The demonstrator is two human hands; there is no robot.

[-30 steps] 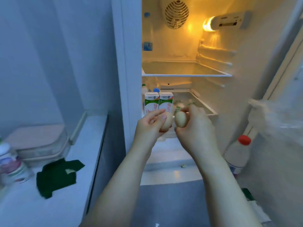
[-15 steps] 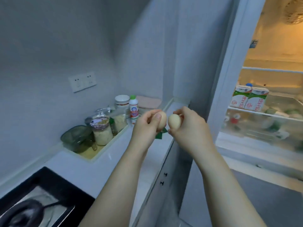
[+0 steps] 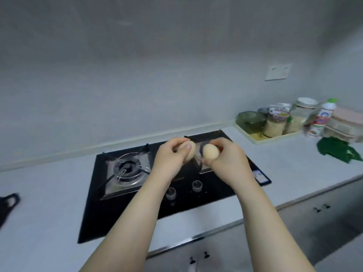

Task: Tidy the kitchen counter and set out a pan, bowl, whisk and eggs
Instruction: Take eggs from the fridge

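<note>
My left hand [image 3: 169, 160] grips a pale brown egg [image 3: 191, 152], fingers curled round it. A second egg [image 3: 210, 152] sits in the grip of my right hand [image 3: 227, 160]. Both hands hover close together above the black gas hob [image 3: 137, 209], over its right burner, which they mostly hide. The left burner [image 3: 127, 170] is bare. A dark handle or pan edge [image 3: 7, 205] pokes in at the far left edge; what it belongs to is cut off.
A white counter [image 3: 49, 213] surrounds the hob. At the back right a tray [image 3: 275, 138] holds jars and a green glass bowl [image 3: 250, 118]. Next to it stand a small bottle [image 3: 322, 118], a pink-lidded box [image 3: 345, 122] and a green cloth [image 3: 337, 150]. Cabinet doors [image 3: 324, 222] lie below.
The view has swung left from the open fridge, past the tray of jars, to the hob. Both hands keep holding their eggs close together throughout.
</note>
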